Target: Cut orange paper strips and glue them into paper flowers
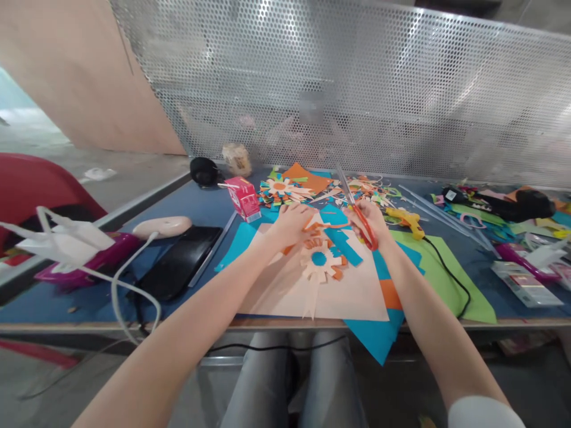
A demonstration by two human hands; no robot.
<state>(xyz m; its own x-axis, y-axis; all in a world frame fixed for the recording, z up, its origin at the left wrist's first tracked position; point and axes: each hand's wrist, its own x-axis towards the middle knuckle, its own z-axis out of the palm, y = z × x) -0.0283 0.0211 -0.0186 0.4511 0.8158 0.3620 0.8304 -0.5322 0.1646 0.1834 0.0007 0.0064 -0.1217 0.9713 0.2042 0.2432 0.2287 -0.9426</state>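
Observation:
My right hand [371,217] is closed around a pair of scissors [366,228] with orange handles, their blades pointing up and away. An orange paper strip [332,226] runs between the hands, and my left hand [294,223] has its fingers closed on the strip's left end. Just below lies a cream paper rosette [312,270] with a blue centre, orange petals behind it and a notched tail. It rests on a cream paper sheet [272,300]. Blue paper pieces [350,248] lie beside it, close to my right hand.
Behind my hands are paper scraps [370,189], another flower-shaped rosette [281,188] and a pink drink carton [243,199]. A yellow glue gun [407,222] with a black cord lies right, on green paper [450,273]. A black phone [178,261] and white cables are left. A perforated metal screen [357,89] stands behind.

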